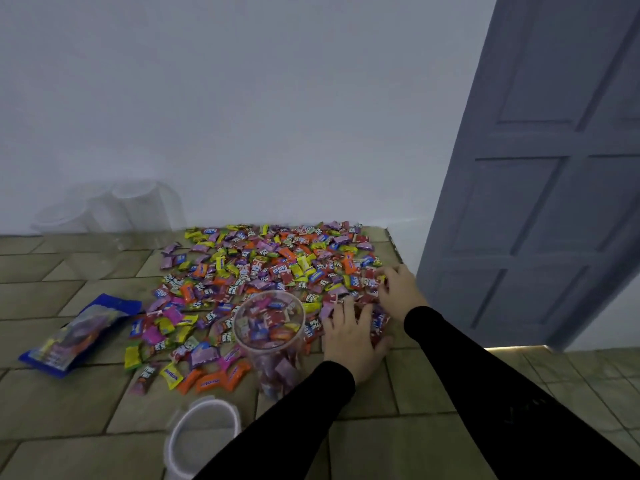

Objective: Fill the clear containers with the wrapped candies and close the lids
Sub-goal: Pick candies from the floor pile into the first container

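While left hand (349,336) & right hand (398,287) rake colourful wrapped candies (263,268), fingers spread, nothing gripped: filling step; next, scoop into half-full clear plastic jar (270,327).

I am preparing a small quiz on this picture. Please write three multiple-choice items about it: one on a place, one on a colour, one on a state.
1. Where does the loose lid lie?
A. On the tiles nearer the camera than the candy-filled container
B. On top of that container
C. Against the door

2. What colour is the flat empty bag left of the candy pile?
A. Mostly red
B. Mostly blue
C. Mostly green

3. What is the state of the container beside the left hand?
A. Closed and empty
B. Tipped over
C. Upright, uncovered, holding candies

Answers: 1 A, the lid rests on the tiles below the container. 2 B, its edges are blue. 3 C, its mouth is uncovered and wrappers show inside.
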A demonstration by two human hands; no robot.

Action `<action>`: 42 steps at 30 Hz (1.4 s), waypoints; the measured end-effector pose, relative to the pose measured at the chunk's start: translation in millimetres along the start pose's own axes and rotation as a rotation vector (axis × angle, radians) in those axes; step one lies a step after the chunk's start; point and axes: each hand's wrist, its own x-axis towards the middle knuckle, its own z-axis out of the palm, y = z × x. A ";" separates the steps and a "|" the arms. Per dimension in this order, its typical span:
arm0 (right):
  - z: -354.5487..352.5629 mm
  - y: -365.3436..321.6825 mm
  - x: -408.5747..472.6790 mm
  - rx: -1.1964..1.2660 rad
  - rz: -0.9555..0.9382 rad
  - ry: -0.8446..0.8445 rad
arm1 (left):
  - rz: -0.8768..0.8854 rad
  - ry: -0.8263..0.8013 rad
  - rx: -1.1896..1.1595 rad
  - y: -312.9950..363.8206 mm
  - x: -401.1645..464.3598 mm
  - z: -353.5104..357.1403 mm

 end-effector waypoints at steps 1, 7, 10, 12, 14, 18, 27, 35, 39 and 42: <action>1.7 2.5 5.0 -0.012 -0.001 -0.010 | 0.006 0.002 0.005 0.3 3.9 4.2; 19.3 12.0 24.1 -0.041 0.024 -0.132 | -0.089 0.054 0.105 -2.0 21.7 22.2; 32.5 11.8 31.6 -0.118 0.001 -0.159 | -0.129 0.132 0.076 -4.1 29.7 26.2; 39.5 9.0 33.9 -0.144 -0.055 -0.140 | -0.197 0.171 0.071 -6.6 34.4 28.2; 46.2 6.6 35.0 -0.172 -0.133 -0.084 | -0.250 0.200 0.068 -9.4 38.1 29.1; 51.0 4.6 39.6 -0.094 -0.215 0.046 | -0.246 0.248 0.070 -15.2 47.2 32.6; 46.1 2.0 38.5 -0.029 -0.175 -0.073 | -0.246 0.375 0.059 -25.9 61.9 38.8; 53.3 -1.1 33.0 0.007 -0.212 0.020 | -0.275 0.441 -0.021 -27.2 64.1 37.5; 48.3 -8.6 39.0 0.030 -0.158 -0.045 | -0.311 0.427 -0.109 -24.0 62.1 33.6; 43.4 -9.2 40.5 0.191 -0.105 -0.039 | -0.312 0.451 -0.130 -24.5 61.9 30.1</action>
